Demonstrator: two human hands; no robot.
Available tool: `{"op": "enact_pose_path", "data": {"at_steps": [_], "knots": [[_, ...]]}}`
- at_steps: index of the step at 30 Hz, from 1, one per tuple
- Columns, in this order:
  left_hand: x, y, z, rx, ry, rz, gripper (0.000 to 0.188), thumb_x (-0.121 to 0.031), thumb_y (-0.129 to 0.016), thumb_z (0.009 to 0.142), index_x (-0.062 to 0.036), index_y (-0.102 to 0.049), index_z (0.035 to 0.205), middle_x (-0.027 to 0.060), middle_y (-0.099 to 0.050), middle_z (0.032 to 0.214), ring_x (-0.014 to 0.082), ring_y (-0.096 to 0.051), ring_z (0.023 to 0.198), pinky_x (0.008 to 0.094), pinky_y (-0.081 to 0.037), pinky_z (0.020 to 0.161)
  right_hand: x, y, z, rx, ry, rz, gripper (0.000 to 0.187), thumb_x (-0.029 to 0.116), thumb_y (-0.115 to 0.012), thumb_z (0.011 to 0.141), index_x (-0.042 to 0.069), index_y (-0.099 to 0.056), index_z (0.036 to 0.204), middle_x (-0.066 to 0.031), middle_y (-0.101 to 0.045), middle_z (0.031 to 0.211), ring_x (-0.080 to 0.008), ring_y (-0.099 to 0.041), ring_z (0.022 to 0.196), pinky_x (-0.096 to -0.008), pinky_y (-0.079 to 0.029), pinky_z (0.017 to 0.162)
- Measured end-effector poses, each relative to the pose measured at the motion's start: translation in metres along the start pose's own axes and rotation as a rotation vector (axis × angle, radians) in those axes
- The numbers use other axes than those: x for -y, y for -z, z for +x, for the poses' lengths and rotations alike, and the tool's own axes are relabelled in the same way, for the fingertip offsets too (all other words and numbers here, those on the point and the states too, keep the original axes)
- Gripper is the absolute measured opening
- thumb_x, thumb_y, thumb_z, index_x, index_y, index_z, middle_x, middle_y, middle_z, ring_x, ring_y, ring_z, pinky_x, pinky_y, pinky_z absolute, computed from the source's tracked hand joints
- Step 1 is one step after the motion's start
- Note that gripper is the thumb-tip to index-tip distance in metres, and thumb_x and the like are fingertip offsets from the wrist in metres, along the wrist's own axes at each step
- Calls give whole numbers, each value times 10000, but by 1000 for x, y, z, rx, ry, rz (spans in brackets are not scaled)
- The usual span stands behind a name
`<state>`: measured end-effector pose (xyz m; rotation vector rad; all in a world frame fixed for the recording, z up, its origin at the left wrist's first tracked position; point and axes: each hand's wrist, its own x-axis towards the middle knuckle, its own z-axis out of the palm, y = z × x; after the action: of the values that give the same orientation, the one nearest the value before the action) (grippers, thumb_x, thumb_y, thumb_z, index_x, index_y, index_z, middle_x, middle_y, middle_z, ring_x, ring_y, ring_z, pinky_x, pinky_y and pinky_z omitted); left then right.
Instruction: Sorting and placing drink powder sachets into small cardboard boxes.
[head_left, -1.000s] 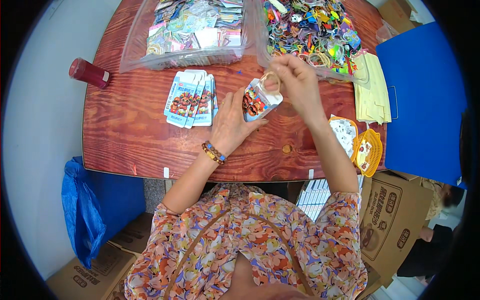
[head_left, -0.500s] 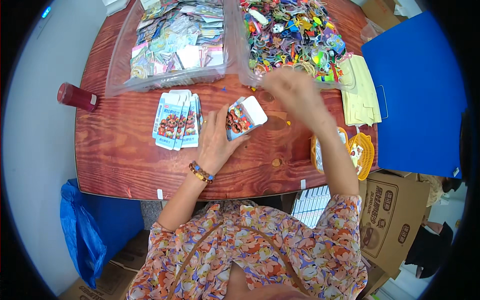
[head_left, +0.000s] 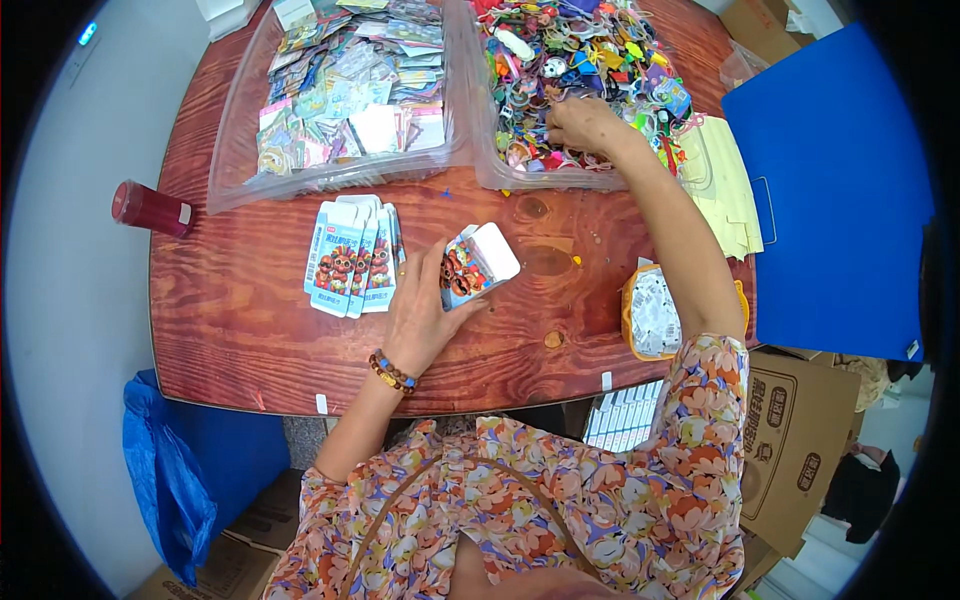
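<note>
My left hand is closed around a small blue-and-white carton printed with red cartoon figures, its white end flap raised toward the right. To the left of that hand, several flat cartons of the same print lie fanned in an overlapping pile. My right hand reaches into a clear plastic bin heaped with small colourful toys. Its fingers are curled together down among the toys; what they grip, if anything, is too small to name.
A second clear bin holds many small flat packets. A red cylindrical container stands at the left table edge. On the right are a yellow basket with white packets, pale yellow sheets and a blue panel. Brown cartons stand below.
My right hand has gone from above the bin's near edge down into the toys. My left hand, with the carton, has shifted slightly left and nearer to me.
</note>
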<state>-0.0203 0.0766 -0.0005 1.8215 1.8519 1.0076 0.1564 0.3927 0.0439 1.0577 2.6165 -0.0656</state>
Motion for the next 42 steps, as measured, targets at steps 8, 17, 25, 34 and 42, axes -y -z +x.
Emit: {"op": "enact_pose_path", "data": {"at_steps": [8, 17, 25, 34, 42], "knots": [[-2, -1, 5, 13, 44, -33, 848, -267, -884, 690, 17, -452, 1363, 203, -570, 1142, 378, -566, 1058, 440, -480, 905, -11, 6, -28, -225, -114, 260, 163, 220, -611, 867, 119, -714, 943, -76, -736, 928, -279, -703, 920, -421, -547, 793], [-4, -6, 0, 31, -9, -7, 877, -275, -881, 697, 9, -425, 1389, 198, -539, 1128, 383, -576, 1024, 452, -505, 852, 7, -1, 2, 76, 76, 40, 202, 225, -655, 831, 73, -734, 937, -150, -721, 824, -317, -703, 833, -448, -536, 766], [1, -4, 0, 29, -6, -21, 886, -281, -884, 690, 10, -428, 1391, 206, -543, 1139, 388, -565, 1037, 453, -491, 882, -12, -9, -6, 18, -56, 638, 287, 160, -578, 846, 16, -699, 1063, -96, -686, 769, -168, -666, 654, -331, -508, 582], [-10, -1, 3, -51, -10, 7, 845, -275, -892, 666, 3, -461, 1339, 193, -550, 1099, 381, -562, 1024, 445, -481, 871, 42, 36, -97, -397, 52, 879, 288, 137, -586, 967, 18, -648, 1222, -46, -714, 1071, -125, -669, 973, -264, -535, 789], [-39, -15, 2, -96, -61, -92, 818, -251, -898, 649, -21, -473, 1309, 176, -562, 1077, 377, -570, 1023, 453, -485, 867, 145, -33, -177, -703, 232, 570, 285, 94, -594, 957, 66, -652, 1234, -123, -624, 1324, -292, -530, 1305, -459, -341, 1132]]}}
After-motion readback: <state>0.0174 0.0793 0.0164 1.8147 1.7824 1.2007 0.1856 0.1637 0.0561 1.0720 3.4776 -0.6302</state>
